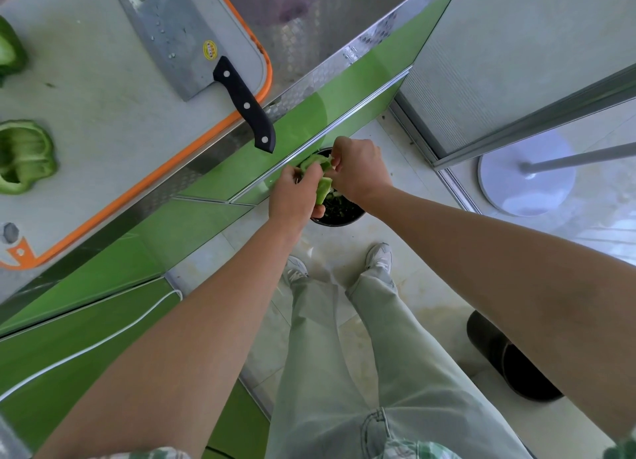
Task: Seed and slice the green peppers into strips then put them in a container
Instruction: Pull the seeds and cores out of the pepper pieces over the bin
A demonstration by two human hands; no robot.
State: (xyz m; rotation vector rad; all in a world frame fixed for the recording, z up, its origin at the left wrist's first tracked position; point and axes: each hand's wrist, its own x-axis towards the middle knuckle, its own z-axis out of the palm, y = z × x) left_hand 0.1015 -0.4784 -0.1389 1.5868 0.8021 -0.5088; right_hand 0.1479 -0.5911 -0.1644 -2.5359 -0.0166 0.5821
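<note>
The steel counter [296, 55] carries a white cutting board [103, 114] with an orange rim, which reaches the counter's front edge. A cleaver [179, 38] lies flat near the board's right-hand corner, held by no one, with its black handle jutting out past the counter's front edge. Two pieces of green pepper sit at the board's left side. One pepper half [25, 157] lies cut side up and looks hollowed. The other pepper half [10, 54], further back, is cropped by the frame, so its inside cannot be judged. On the floor below the counter's front edge stands a black bin [339, 212] with green and pale scraps in it. Both hands work over that bin, off the counter. The left hand [296, 197] has its fingers curled round a green pepper piece [324, 187], gripping it from below. The right hand [359, 169] is closed onto the same piece's upper end, its fingertips seemingly pinching at the core or seeds, though the exact hold is hidden behind the knuckles. By the look of things, the task is early, at the seeding step. Peppers are halved, but no strips are visible and no container for them is in view. Slicing and filling the container are all left to do.
</note>
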